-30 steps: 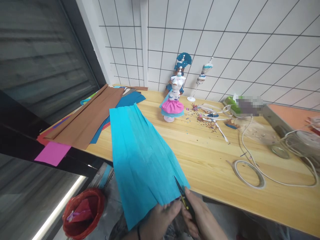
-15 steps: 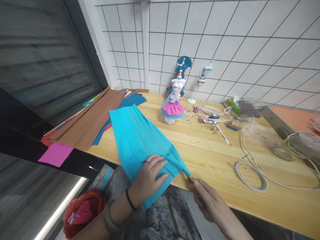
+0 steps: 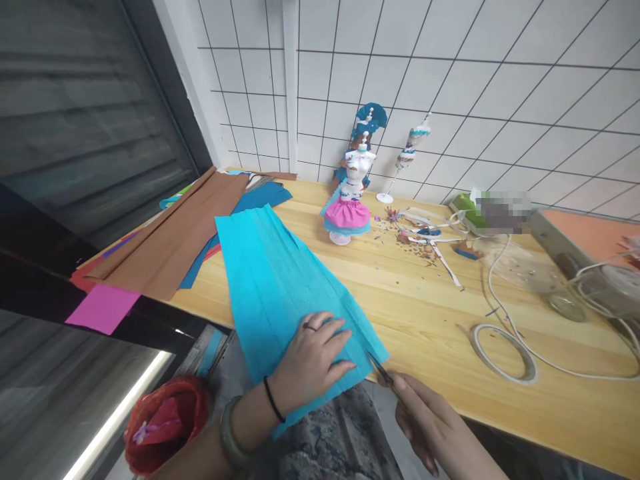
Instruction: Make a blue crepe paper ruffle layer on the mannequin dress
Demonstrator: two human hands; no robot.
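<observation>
A long sheet of turquoise crepe paper (image 3: pixel 270 280) lies on the wooden table, its near end hanging past the front edge. My left hand (image 3: pixel 320 353) rests on the sheet with fingers spread, pressing it down. In my right hand (image 3: pixel 425 413) is a pair of scissors (image 3: pixel 379 367), gripped by handles that my fingers mostly hide. The blades reach the sheet at its near right corner, with paper on both sides of the tips. Beyond the sheet stands a small white dress form (image 3: pixel 359 167) wearing a pink skirt (image 3: pixel 347 214) over a blue layer.
Brown (image 3: pixel 175 233) and other coloured papers are piled at the left. Behind the dress form are a blue-decorated figure (image 3: pixel 371 119) and a tilted form (image 3: pixel 413 147). Paper scraps (image 3: pixel 420 250), a tape roll (image 3: pixel 504 353) and a white cord lie rightward. A red basket (image 3: pixel 167 427) sits below.
My left hand has slid right and slightly down across the sheet. The sheet's near right corner has shifted right and down, and the scissor blades now lie further in from that corner.
</observation>
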